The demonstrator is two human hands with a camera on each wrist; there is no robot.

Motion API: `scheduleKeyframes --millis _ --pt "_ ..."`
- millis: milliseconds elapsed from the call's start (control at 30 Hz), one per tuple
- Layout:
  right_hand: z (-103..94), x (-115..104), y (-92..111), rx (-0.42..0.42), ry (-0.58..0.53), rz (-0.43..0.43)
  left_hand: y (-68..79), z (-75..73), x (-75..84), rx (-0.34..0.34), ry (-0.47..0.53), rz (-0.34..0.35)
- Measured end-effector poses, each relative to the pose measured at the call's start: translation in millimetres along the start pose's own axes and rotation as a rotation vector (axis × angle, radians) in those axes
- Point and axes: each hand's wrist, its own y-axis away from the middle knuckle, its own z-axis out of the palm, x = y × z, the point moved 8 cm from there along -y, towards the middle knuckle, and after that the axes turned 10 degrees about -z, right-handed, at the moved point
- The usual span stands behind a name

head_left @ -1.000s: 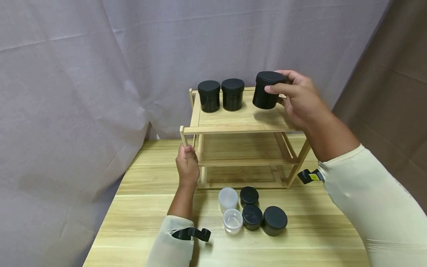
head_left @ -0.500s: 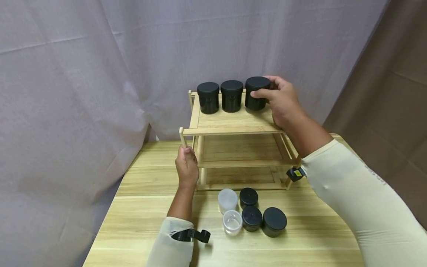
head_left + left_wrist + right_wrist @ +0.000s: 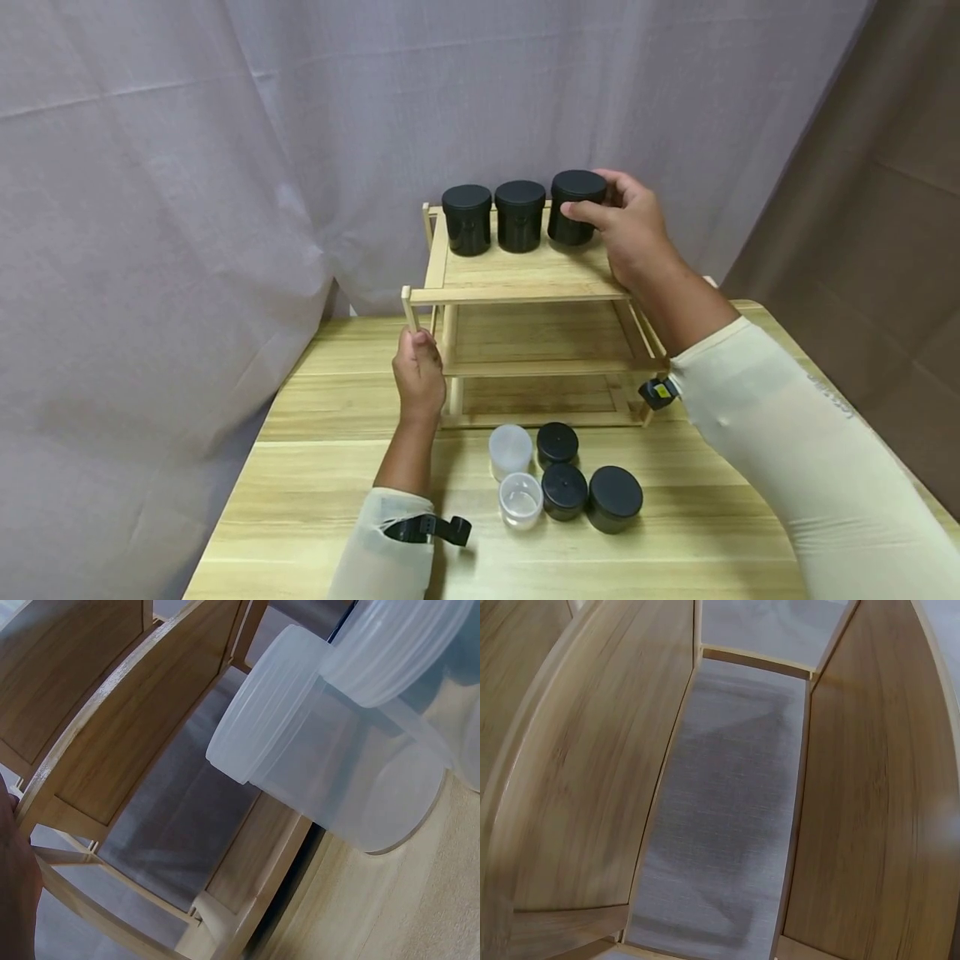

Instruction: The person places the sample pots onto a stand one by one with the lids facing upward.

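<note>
In the head view my right hand (image 3: 637,237) holds a black lidded jar (image 3: 574,218) from its right side, thumb across the front. The jar is close over the top shelf, right of two more black jars, the left one (image 3: 468,221) and the middle one (image 3: 519,218), which stand upright in a row. My left hand (image 3: 420,375) grips the front left post of the wooden three-tier rack (image 3: 525,294). At the left edge of the left wrist view, part of that hand (image 3: 16,889) shows against the rack. The right wrist view shows only bare shelves (image 3: 877,787), not the hand.
On the table (image 3: 315,500) before the rack stand a frosted lidded jar (image 3: 511,450), a clear open cup (image 3: 521,502) and several black lidded jars (image 3: 615,500). A grey curtain (image 3: 375,100) hangs behind the rack.
My right hand has brought the black jar left and down, close to the two jars on the top shelf. The left hand has kept its grip on the post.
</note>
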Motion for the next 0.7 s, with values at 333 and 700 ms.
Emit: scheduleKeyframes --millis 333,700 --pt "2.3 4.0 -0.1 -0.032 0.107 0.011 -2.0 -0.8 -2.3 0.000 -0.010 0.002" --pt "4.4 5.6 -0.5 -0.062 0.128 0.029 -4.7 0.2 -1.7 -0.003 -0.008 -0.001"
